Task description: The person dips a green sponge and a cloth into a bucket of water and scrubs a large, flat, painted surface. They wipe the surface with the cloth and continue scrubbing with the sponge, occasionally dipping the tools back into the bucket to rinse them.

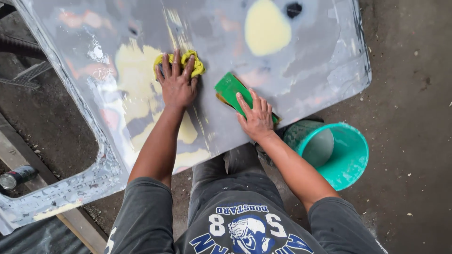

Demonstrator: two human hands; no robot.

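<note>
A large grey car body panel (301, 61) with yellow filler patches lies flat in front of me, wet and shiny. My left hand (176, 82) presses a yellow cloth (197, 65) onto the panel near a big yellow patch. My right hand (256, 117) lies flat on a green sanding block (230, 88) with brownish paper under it, near the panel's front edge.
A teal bucket (351, 160) with murky water stands on the dirt floor at the right, just below the panel's edge. A spray can (16, 177) lies at the left on a plank. The panel has a window-shaped opening (47, 127) at the left.
</note>
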